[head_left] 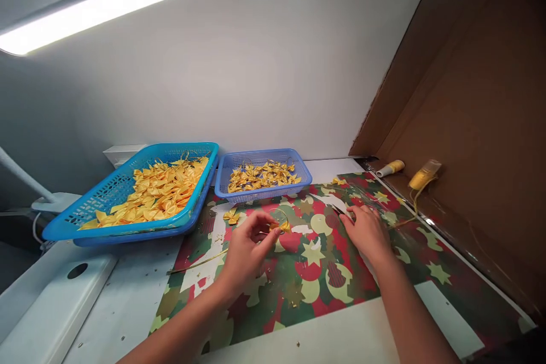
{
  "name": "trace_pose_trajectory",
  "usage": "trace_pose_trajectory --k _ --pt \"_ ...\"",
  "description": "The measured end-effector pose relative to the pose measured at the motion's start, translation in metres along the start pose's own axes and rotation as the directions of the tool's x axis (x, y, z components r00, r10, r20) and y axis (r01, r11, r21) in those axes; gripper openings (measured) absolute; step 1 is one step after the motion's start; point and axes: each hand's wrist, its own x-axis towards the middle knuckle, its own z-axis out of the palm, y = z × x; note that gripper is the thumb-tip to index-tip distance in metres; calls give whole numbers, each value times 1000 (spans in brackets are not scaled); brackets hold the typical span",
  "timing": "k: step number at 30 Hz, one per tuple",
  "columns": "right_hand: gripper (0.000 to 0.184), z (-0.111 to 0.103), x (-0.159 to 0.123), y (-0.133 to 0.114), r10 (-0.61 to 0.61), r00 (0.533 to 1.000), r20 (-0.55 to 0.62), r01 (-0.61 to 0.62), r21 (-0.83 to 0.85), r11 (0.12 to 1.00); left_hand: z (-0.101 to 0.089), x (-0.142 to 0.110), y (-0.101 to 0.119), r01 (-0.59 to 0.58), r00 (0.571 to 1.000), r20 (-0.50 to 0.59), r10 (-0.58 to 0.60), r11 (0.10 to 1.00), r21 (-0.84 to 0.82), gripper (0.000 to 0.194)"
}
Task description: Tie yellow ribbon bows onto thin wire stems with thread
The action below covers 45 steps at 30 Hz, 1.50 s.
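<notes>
My left hand (251, 244) is closed, pinching a small yellow ribbon bow (281, 227) between thumb and fingertips. A thin gold cord loop (285, 216) rises from the bow. To the right, my right hand (367, 230) rests low over the patterned sheet, its fingers curled at a thin, dark, pointed tool (339, 210). Only the tool's narrow tip shows; the fingers cover the rest, so its exact kind is hidden. Beyond my left hand lies a loose yellow bow (231, 216), and a length of gold cord (198, 265) lies to that hand's left.
A large blue basket (106, 193) heaped with yellow bows stands at the left. Beside it is a smaller purple-blue basket (264, 190) with corded bows. Yellow thread spools (424, 175) lie by the cardboard wall (469, 96) at right. A white box-like piece (55, 307) is front left.
</notes>
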Motion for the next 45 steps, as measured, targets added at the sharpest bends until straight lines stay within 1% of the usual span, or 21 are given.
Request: trace_pose_trajectory --k 1,2,3,4,5,6,7,8,10,14,16,20,23,24,26,29,31,34,38,42,45 --pt "17 -1 -4 -8 -50 996 -79 53 40 998 1 -1 0 0 1000 -29 -2 999 -53 21" --pt "13 -2 -9 -17 -126 980 -154 146 124 982 3 -2 0 -5 999 -50 0 996 -91 24" --pt "9 -3 -16 -27 -220 958 -185 262 245 933 4 -3 0 -10 998 -61 3 993 -114 28" --pt "11 -4 -24 -39 -323 931 -171 365 370 854 5 -4 0 -14 998 -64 6 992 -123 29" --pt "12 -4 -32 -50 -419 898 -138 432 460 775 7 -6 -1 -17 998 -59 10 992 -122 30" --pt "14 -4 -41 -60 -498 860 -106 479 503 720 8 -7 -1 -22 999 -51 17 994 -111 31" --pt "17 -3 -48 -69 -535 836 -120 514 512 689 9 -8 -1 -30 999 -41 27 995 -94 30" --pt "16 -2 -55 -75 -545 827 -137 533 502 681 9 -9 -1 -41 999 -28 39 997 -73 28" --pt "14 0 -62 -81 -541 831 -127 531 467 707 10 -11 -1 -62 998 -2 62 998 -27 25" --pt "16 5 -62 -79 -576 817 -33 537 407 739 10 -13 -1 -87 996 34 87 996 23 21" --pt "17 8 -61 -78 -578 815 -19 534 409 740 11 -14 -1 -82 995 52 81 996 28 16" --pt "17 15 -61 -78 -565 825 -33 509 479 715 11 -13 -4 -44 997 64 45 999 -21 13" --pt "20 19 -60 -79 -557 826 -86 512 527 678 10 -13 -4 -30 998 58 32 999 -23 16" --pt "22 20 -60 -79 -550 828 -111 517 532 670 9 -13 -3 -38 998 59 37 999 15 15" --pt "26 20 -60 -79 -540 826 -163 535 531 657 7 -12 -2 -84 994 85 71 983 161 11" --pt "26 19 -61 -79 -563 797 -219 587 498 638 5 -13 0 -214 971 184 150 888 407 16" --pt "25 19 -61 -79 -583 777 -237 616 477 627 4 -13 -1 -302 947 253 199 822 483 20" --pt "24 20 -61 -78 -575 771 -275 629 473 617 4 -15 -2 -374 920 304 247 783 496 19" --pt "24 20 -60 -77 -549 765 -336 642 463 611 5 -17 -4 -384 917 298 266 793 474 21" --pt "23 17 -60 -77 -560 773 -300 629 482 610 6 -16 -4 -355 927 288 240 813 462 23" --pt "20 12 -60 -76 -598 762 -248 623 531 574 5 -16 -3 -317 937 280 206 839 442 24"
